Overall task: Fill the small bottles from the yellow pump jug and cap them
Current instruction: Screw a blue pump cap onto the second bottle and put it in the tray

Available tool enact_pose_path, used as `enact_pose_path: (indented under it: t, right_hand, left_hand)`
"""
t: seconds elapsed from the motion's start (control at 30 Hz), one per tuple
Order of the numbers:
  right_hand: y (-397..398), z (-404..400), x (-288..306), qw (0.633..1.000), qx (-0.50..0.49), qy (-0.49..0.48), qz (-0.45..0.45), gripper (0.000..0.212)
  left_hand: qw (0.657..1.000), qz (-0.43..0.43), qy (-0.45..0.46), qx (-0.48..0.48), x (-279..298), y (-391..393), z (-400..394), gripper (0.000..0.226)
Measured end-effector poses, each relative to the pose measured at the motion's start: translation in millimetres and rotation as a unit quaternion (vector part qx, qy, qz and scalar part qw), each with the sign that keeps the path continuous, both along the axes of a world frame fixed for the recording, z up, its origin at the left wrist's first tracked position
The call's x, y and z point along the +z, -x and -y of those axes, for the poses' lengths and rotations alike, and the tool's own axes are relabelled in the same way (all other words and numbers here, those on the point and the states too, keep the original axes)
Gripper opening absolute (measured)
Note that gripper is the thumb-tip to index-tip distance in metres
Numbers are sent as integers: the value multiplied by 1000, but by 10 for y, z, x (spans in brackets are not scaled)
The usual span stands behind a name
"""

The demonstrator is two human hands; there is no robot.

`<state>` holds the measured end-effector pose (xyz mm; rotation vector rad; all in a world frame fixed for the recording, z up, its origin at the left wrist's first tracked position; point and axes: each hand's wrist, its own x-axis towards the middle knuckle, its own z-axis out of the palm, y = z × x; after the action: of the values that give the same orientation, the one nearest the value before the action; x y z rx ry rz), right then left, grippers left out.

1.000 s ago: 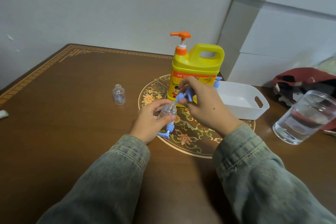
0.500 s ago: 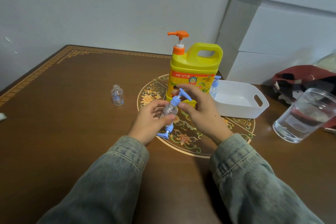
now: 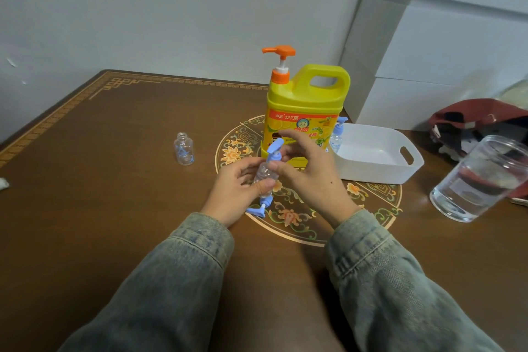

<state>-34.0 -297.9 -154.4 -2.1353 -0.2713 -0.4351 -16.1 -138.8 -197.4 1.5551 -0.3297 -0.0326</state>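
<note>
My left hand (image 3: 233, 191) grips a small clear bottle (image 3: 265, 175) in front of the yellow pump jug (image 3: 307, 111). My right hand (image 3: 311, 177) pinches the blue pump cap (image 3: 275, 151) sitting on that bottle's neck. A second blue pump cap (image 3: 258, 206) lies on the table just below my left thumb. Another small clear bottle (image 3: 184, 148), uncapped, stands alone to the left. A capped small bottle (image 3: 337, 134) stands inside the white basket (image 3: 380, 173) behind the jug's right side.
A clear jar of water (image 3: 480, 180) stands at the right, with a dark red bag (image 3: 483, 120) behind it. The brown table (image 3: 114, 208) has a round floral inlay under the jug. A small white scrap (image 3: 3, 183) lies at the left edge.
My right hand has shifted from covering the blue cap to pinching it at the bottle's neck, and the cap's nozzle now points up and to the right. The left hand kept its hold.
</note>
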Motion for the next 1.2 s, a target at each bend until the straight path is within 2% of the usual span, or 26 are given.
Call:
enact_pose_path:
  t: [0.13, 0.43, 0.7, 0.9, 1.2]
  right_hand:
    - [6, 24, -10, 999, 24, -39, -21, 56]
    - [-38, 54, -53, 995, 19, -90, -30, 44]
    - [-26, 19, 5, 999, -26, -21, -16, 39]
    - [-22, 26, 37, 999, -18, -27, -7, 35]
    - [0, 19, 63, 1000, -13, 20, -3, 37]
  left_hand:
    - [1000, 3, 1, -6, 1, 5, 4, 41]
    - [1000, 0, -1, -19, -13, 5, 9, 40]
    - [999, 7, -27, -20, -53, -20, -9, 31]
    - [999, -1, -28, -30, -67, -27, -6, 37]
    - [999, 6, -20, -24, -69, -35, -10, 39]
